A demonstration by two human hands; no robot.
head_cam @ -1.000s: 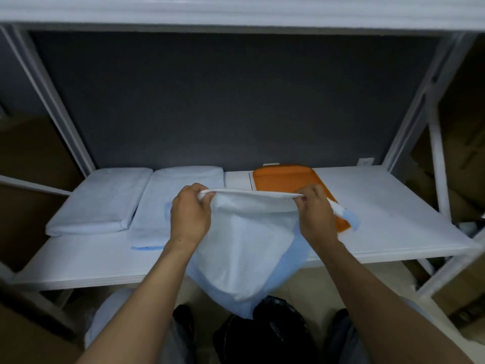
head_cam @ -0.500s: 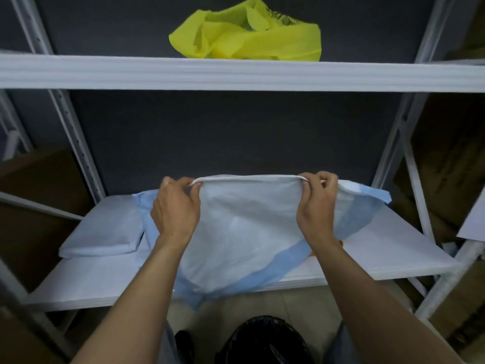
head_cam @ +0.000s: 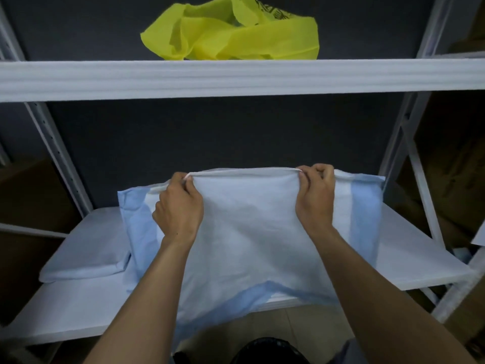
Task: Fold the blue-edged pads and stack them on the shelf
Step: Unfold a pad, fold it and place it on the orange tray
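I hold a white pad with blue edges (head_cam: 246, 232) stretched out in front of the lower shelf (head_cam: 420, 266). My left hand (head_cam: 178, 208) pinches its top edge on the left, and my right hand (head_cam: 316, 198) pinches the top edge on the right. The pad hangs down over the shelf's front edge, its blue borders showing at both sides and along the bottom. A stack of folded pads (head_cam: 86, 254) lies on the shelf at the left. Whatever lies behind the held pad is hidden.
A crumpled yellow bag (head_cam: 231, 30) sits on the upper shelf (head_cam: 236, 77). White slotted uprights (head_cam: 56, 156) frame the rack on both sides. Cardboard boxes (head_cam: 451, 179) stand to the right and left of the rack. A dark object (head_cam: 265, 353) sits at the bottom of the view.
Both hands have lifted the pad and pulled it wider, so it spreads flat across the shelf. The camera has tilted up, bringing the upper shelf and yellow bag into view; the orange item is now hidden.
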